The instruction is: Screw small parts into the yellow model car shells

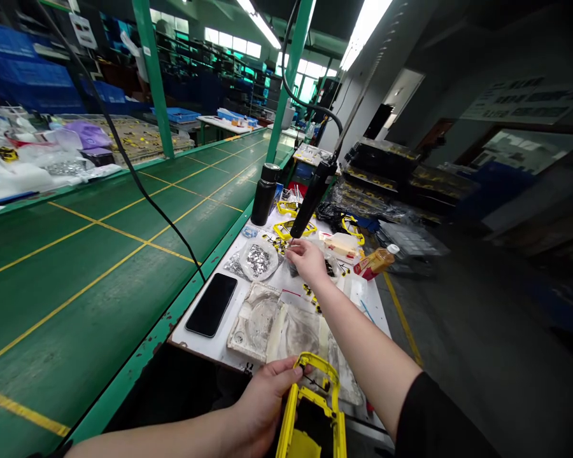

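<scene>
A yellow plastic housing (337,416) with a loop-shaped top is gripped by my left hand (262,394) at the lower middle, in front of the table edge. Thumb and fingers close on its upper left side, near a small black part inside the loop. Over the table, my right hand (308,259) has its fingers pinched together just below the tip of a black hanging electric screwdriver (311,200). Whatever lies between those fingertips is too small to make out. Left of this hand, a bag of small shiny metal parts (258,259) stands open. Small yellow-and-black parts (311,298) lie under the right wrist.
A black phone (212,305) and a dirty pale fixture (258,324) lie on the white table. Behind them stand a black bottle (265,194) and more yellow frames (293,229). An orange drink bottle (376,262) leans at right. The green conveyor (100,261) runs along the left.
</scene>
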Available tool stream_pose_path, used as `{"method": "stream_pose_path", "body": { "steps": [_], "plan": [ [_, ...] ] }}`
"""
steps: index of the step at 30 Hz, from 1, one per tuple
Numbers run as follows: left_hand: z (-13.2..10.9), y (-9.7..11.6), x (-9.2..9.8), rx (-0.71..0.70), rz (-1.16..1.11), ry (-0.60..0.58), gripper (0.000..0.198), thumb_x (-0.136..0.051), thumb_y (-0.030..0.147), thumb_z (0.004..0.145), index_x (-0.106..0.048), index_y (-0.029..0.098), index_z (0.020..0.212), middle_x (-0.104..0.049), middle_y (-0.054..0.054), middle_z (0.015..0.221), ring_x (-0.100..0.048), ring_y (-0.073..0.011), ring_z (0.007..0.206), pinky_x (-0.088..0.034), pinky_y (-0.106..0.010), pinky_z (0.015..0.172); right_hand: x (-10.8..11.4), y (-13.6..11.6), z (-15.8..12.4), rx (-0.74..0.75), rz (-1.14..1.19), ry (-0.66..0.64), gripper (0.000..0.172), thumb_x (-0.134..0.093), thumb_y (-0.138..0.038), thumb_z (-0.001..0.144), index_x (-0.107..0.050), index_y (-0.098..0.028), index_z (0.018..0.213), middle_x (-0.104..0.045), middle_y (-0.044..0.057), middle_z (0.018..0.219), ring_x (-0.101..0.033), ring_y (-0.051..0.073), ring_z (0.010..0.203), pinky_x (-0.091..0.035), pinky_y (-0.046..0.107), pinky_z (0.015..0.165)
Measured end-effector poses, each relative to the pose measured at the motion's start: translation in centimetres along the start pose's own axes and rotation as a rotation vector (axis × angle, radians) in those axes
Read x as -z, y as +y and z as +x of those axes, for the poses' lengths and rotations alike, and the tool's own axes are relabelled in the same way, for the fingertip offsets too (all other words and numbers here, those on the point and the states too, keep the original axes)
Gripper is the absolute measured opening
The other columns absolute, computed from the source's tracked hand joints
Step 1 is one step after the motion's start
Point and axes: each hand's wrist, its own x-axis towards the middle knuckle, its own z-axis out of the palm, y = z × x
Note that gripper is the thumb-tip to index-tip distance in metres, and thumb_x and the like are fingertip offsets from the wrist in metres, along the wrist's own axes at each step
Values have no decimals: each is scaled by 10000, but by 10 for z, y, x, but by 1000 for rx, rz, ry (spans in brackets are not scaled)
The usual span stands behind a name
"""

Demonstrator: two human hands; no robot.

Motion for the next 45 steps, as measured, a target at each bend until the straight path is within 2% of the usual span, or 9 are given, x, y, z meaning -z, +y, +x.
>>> {"method": "stream_pose_path", "body": {
  "steps": [11,18,24,27,30,32,38,42,45],
  "plan": [
    [7,-5,7,-27,3,-56,425,-901,249,900,-795,97,1282,-864,-197,1147,-837,-279,926,-665,-369,872,0,-7,-5,109,288,27,287,-798,-374,1078,-761,-156,1260,-802,78,1182,-794,240,1078,-683,463,990],
    [1,-1,2,-9,14,-43,330,-907,247,896,-826,125,1191,-878,-125,1067,-720,-145,633,-616,-260,673,-3,-16,-18,167,362,94,370,-835,-470,1035,-783,-161,1230,-831,73,1113,-814,246,1052,-670,493,1034],
    [0,0,2,-13,24,-45,328,-906,240,900,-834,101,1189,-862,-113,959,-702,-132,618,-436,-193,476,-7,-28,-24,175,446,156,574,-885,-602,909,-753,-168,1261,-833,88,1051,-818,260,982,-685,464,958],
    [0,1,2,-6,15,-36,315,-905,228,902,-833,104,1183,-872,-121,1006,-697,-125,602,-443,-195,471,2,-40,-19,189,462,198,705,-931,-629,816,-713,-196,1328,-822,138,1221,-788,306,1156,-647,489,1034],
    [-1,3,1,5,4,-29,309,-917,214,891,-827,116,1170,-879,-132,1097,-714,-129,617,-489,-206,497,20,-63,-8,226,484,227,924,-1011,-600,716,-618,-240,1470,-671,172,1573,-629,350,1465,-541,538,1204],
    [-1,4,1,10,5,-32,311,-915,203,891,-821,117,1175,-877,-139,1119,-730,-137,638,-496,-207,502,34,-81,2,261,532,200,1029,-1006,-647,703,-549,-254,1536,-603,172,1658,-575,347,1530,-509,537,1248],
    [-2,8,1,7,71,-25,294,-893,213,921,-829,102,1185,-857,-119,991,-712,-133,624,-449,-192,469,73,-119,5,304,662,54,874,-985,-700,717,-637,-238,1371,-813,98,1253,-746,276,1231,-573,464,1190],
    [-4,11,-1,15,119,0,295,-877,202,932,-835,76,1195,-838,-113,963,-666,-107,572,-461,-196,471,90,-127,-38,249,745,-25,633,-1034,-547,734,-704,-258,1191,-791,21,1085,-733,224,1032,-633,394,1000],
    [-7,13,-2,26,117,15,328,-882,199,924,-832,81,1227,-811,-82,884,-644,-101,556,-462,-191,471,97,-127,-85,157,845,-204,533,-1021,-413,779,-750,-240,1204,-705,-19,939,-662,173,818,-604,344,795]
  ]
}}
